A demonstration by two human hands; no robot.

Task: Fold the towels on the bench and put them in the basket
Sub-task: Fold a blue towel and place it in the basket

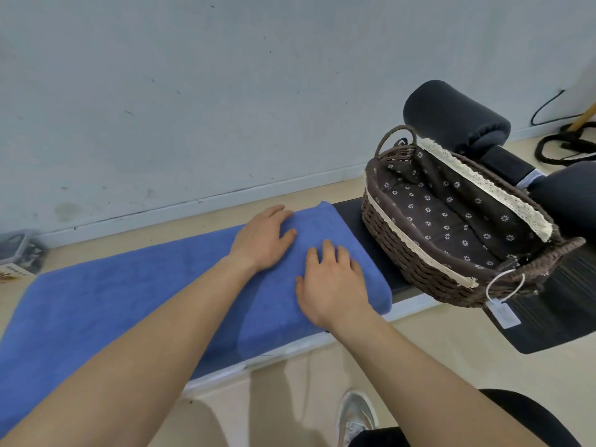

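Pressing flat, fingers spread, left hand [263,238] and right hand [332,285] cover the blue towel's [129,285] folded end beside the basket [416,266]; towel hides most of the surface [351,214].

basket [403,253] on desk [351,217] | towel [129,295] on desk, left of basket, apart from it | left hand [263,238] and right hand [332,285] on towel's end nearest basket, left hand farther back | padded roll [451,114] behind basket | tag [503,312] hanging at basket's front right

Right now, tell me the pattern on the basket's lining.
In the head view, the basket lining is dark brown with small white flowers, trimmed in cream lace.
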